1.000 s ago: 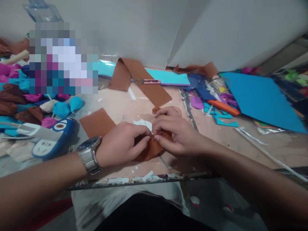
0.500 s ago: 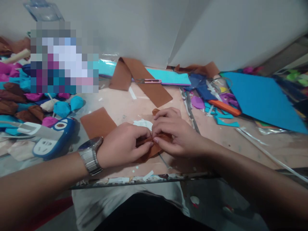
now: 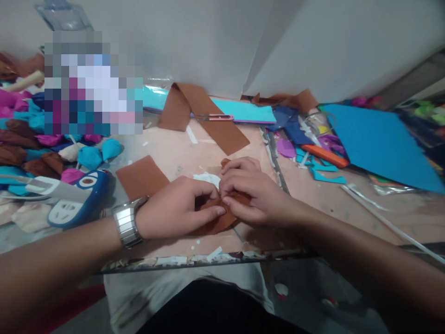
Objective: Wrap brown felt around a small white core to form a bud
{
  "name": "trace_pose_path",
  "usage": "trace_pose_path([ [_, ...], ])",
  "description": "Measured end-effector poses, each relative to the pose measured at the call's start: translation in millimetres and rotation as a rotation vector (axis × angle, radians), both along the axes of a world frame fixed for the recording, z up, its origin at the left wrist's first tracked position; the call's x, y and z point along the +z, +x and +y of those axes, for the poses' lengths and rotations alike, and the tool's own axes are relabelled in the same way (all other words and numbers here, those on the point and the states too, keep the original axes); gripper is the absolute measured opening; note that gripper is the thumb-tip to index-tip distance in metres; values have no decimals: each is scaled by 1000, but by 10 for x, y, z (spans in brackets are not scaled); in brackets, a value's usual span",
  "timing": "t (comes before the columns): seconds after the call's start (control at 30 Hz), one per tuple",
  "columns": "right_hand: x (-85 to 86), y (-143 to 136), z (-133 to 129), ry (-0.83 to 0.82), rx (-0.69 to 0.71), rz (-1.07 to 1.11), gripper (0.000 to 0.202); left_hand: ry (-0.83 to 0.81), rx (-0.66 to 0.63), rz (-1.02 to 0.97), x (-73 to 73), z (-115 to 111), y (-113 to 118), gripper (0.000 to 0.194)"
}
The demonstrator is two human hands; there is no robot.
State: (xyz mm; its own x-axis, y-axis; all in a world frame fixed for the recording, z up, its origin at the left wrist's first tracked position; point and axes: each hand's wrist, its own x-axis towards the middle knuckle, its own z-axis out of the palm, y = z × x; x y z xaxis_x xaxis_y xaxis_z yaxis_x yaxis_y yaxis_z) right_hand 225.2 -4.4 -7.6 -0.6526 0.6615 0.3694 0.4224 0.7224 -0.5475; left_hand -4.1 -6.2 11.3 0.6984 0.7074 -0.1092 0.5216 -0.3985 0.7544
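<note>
Your own fingers cover the middle and far edge of the brown piece (image 3: 222, 221), so you can't make out its full outline; it lies directly beneath your fingertips. The visible part turns its rounded edge toward you, its longer run going left to right and rising slightly rightward. Your left hand (image 3: 170, 206) pinches it between thumb and forefinger; your right hand (image 3: 253, 191) grips it just beside. Beyond those fingertips, a white piece (image 3: 208, 178) is partly hidden.
</note>
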Motion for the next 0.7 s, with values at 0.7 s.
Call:
trace_pose_path([
  [0.7,-5,-20,-15,-18,13,-14,5,-76,16,78,-13,-23,15,21],
])
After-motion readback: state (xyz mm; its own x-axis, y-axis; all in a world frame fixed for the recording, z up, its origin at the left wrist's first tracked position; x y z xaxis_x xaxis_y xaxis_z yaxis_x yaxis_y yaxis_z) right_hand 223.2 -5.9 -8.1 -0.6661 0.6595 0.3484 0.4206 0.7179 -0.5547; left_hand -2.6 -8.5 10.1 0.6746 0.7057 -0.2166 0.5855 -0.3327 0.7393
